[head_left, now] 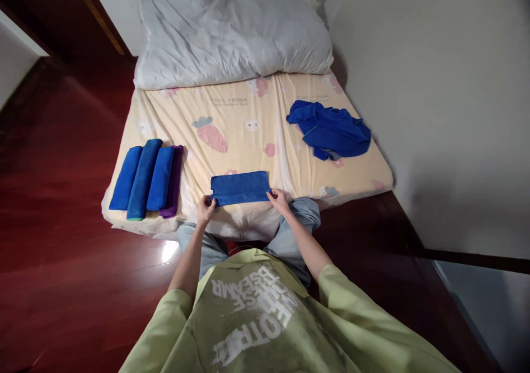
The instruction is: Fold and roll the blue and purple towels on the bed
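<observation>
A folded blue towel (240, 187) lies flat near the front edge of the mattress (248, 113). My left hand (206, 208) pinches its near left corner. My right hand (279, 199) grips its near right corner. Both hands are closed on the cloth. To the left, several rolled towels (147, 177) lie side by side, blue ones and a purple one at the right end. A crumpled heap of blue towels (331, 130) sits at the right side of the mattress.
A white pillow and duvet (232, 28) cover the far end of the mattress. A pale wall (434, 86) runs close along the right. Dark red wooden floor (53, 207) surrounds the mattress on the left and front.
</observation>
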`<control>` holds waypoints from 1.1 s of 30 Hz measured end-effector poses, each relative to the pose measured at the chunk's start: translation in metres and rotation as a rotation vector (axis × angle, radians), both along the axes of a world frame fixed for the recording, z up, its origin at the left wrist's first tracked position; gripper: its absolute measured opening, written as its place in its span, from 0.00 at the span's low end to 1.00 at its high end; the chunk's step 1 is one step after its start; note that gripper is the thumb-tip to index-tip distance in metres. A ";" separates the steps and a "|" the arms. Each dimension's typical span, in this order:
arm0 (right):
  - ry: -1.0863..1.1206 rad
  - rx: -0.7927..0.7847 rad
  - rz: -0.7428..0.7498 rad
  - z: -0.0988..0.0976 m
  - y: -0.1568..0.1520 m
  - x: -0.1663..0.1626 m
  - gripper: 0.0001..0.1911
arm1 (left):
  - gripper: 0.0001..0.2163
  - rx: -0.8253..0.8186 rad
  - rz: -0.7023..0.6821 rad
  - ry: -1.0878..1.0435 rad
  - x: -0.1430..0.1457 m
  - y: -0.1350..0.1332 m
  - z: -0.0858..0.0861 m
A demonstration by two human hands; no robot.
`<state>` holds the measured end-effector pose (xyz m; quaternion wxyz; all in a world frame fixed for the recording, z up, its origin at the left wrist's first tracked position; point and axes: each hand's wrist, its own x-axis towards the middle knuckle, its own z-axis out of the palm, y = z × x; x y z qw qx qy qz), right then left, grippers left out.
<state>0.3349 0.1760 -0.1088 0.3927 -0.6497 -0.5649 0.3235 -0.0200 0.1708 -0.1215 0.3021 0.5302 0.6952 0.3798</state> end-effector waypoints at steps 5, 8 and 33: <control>-0.003 -0.007 -0.002 -0.003 0.000 0.001 0.25 | 0.12 0.003 0.003 -0.034 0.000 0.000 0.001; 0.024 -0.006 -0.014 -0.007 0.000 0.002 0.24 | 0.12 0.002 0.001 -0.035 0.000 -0.001 0.000; 0.138 0.053 0.164 -0.001 0.000 0.008 0.09 | 0.11 0.121 -0.279 -0.002 -0.010 -0.003 0.012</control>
